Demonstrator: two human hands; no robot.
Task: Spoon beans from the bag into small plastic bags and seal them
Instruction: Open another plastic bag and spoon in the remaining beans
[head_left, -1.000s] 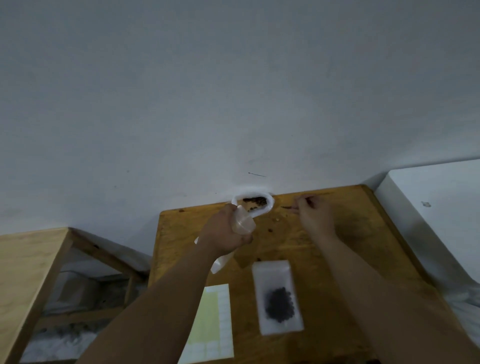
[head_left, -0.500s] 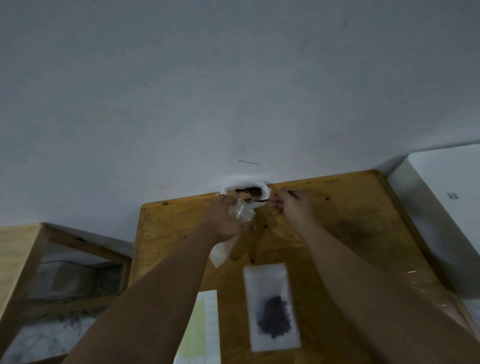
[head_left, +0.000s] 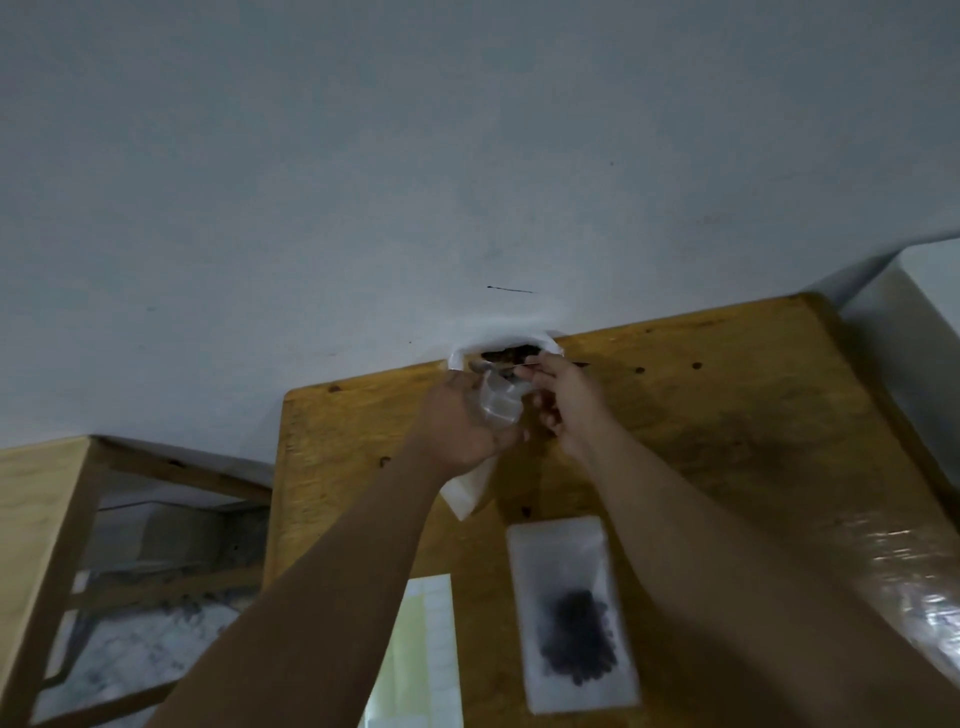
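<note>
At bag (head_left: 460, 354) mouth, right hand (head_left: 569, 408) pinching spoon (head_left: 511, 367)

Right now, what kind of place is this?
Likely a simple packing workspace: a wooden table against a plain wall, a small bag of dark beans lying on it, and a gridded sheet, perhaps labels, beside it.

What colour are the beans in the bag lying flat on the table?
Dark, nearly black beans; head view.
</note>
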